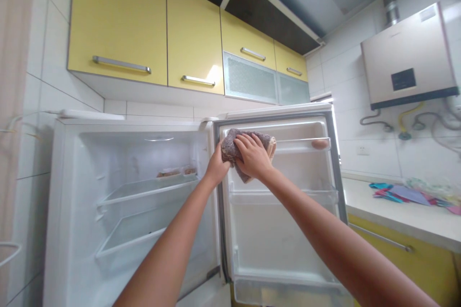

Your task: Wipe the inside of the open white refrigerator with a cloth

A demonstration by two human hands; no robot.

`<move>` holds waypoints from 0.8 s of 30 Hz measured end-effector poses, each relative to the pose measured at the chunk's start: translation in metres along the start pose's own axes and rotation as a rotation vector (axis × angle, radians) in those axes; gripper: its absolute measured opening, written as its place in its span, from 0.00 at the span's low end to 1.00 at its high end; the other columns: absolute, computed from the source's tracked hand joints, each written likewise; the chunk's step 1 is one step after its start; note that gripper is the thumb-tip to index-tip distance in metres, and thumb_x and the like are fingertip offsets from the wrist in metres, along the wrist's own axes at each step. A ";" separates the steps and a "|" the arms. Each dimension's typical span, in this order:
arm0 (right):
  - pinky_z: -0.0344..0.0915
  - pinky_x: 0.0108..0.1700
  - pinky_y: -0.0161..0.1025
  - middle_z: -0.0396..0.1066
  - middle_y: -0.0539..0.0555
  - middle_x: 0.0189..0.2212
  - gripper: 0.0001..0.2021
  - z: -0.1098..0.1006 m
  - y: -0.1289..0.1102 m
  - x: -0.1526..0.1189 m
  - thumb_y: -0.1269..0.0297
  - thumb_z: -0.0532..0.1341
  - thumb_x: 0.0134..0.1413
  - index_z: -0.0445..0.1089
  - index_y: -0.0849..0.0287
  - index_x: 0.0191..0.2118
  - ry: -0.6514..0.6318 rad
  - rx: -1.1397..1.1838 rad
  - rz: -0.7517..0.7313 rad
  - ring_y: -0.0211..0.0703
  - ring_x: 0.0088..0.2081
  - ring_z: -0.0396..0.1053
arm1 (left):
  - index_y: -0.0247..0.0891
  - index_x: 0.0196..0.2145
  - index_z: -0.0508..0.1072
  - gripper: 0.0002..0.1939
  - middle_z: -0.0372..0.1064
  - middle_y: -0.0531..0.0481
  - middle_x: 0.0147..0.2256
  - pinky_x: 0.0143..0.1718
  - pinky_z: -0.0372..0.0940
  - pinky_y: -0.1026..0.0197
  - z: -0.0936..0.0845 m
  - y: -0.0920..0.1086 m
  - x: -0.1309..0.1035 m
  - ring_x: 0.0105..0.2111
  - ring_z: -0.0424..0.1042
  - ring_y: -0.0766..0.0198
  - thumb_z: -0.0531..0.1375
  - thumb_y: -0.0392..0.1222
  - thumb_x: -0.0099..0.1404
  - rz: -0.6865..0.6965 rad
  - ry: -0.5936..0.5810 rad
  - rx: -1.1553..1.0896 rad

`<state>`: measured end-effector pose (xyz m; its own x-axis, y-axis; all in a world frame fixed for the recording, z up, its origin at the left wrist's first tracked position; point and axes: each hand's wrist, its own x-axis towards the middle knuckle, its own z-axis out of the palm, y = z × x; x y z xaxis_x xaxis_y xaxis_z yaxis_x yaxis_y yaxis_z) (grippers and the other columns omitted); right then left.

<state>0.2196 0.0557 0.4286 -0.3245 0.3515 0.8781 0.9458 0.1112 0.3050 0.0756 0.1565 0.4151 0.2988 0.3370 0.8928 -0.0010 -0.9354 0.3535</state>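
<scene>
Forearms (173, 235) foremost — left hand (217, 167) and right hand (252, 154), grip clamped on brown cloth (230, 145).

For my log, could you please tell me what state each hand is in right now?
Left hand: closed on the cloth at its left edge.
Right hand: laid over the cloth; whether it grips cannot be told.

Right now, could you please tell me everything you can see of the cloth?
The cloth is greyish brown and looks soft and fuzzy, with beige edging showing at its right end. It is bunched into thick folds, one corner hanging down. The left hand grips its left end; the right hand lies spread over its front. It is before the open fridge door; contact there is unclear.
</scene>
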 end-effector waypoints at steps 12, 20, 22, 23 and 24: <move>0.47 0.72 0.56 0.62 0.61 0.67 0.34 -0.027 0.056 -0.038 0.62 0.62 0.54 0.58 0.57 0.67 0.013 -0.146 -0.047 0.58 0.68 0.57 | 0.34 0.66 0.59 0.41 0.59 0.37 0.66 0.69 0.55 0.42 -0.024 -0.017 0.012 0.67 0.58 0.49 0.56 0.29 0.52 0.220 -0.234 0.352; 0.54 0.68 0.56 0.69 0.62 0.61 0.27 -0.076 0.148 -0.109 0.56 0.59 0.59 0.64 0.59 0.63 0.217 -0.284 0.226 0.59 0.62 0.65 | 0.39 0.65 0.62 0.40 0.58 0.41 0.67 0.67 0.59 0.44 -0.018 -0.009 0.006 0.66 0.61 0.51 0.54 0.28 0.53 0.156 -0.217 0.340; 0.59 0.65 0.57 0.71 0.64 0.59 0.27 -0.081 0.162 -0.117 0.56 0.58 0.59 0.65 0.59 0.62 0.274 -0.272 0.333 0.61 0.60 0.67 | 0.37 0.65 0.62 0.40 0.57 0.40 0.67 0.67 0.60 0.44 -0.017 -0.007 0.006 0.66 0.60 0.51 0.54 0.28 0.53 0.142 -0.222 0.334; 0.61 0.63 0.58 0.71 0.64 0.58 0.26 -0.082 0.166 -0.118 0.55 0.58 0.59 0.65 0.59 0.61 0.290 -0.262 0.373 0.62 0.59 0.67 | 0.37 0.64 0.63 0.39 0.58 0.40 0.66 0.66 0.61 0.45 -0.017 -0.006 0.007 0.66 0.60 0.51 0.54 0.28 0.53 0.140 -0.220 0.330; 0.61 0.63 0.59 0.71 0.65 0.58 0.26 -0.082 0.167 -0.117 0.55 0.58 0.59 0.66 0.59 0.61 0.300 -0.256 0.398 0.62 0.59 0.67 | 0.38 0.64 0.63 0.39 0.58 0.40 0.66 0.66 0.61 0.44 -0.017 -0.005 0.007 0.66 0.60 0.51 0.54 0.28 0.53 0.142 -0.216 0.326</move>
<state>0.4147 -0.0429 0.4064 0.0333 0.0360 0.9988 0.9755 -0.2184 -0.0246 0.0619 0.1657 0.4244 0.5113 0.2050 0.8346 0.2356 -0.9674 0.0932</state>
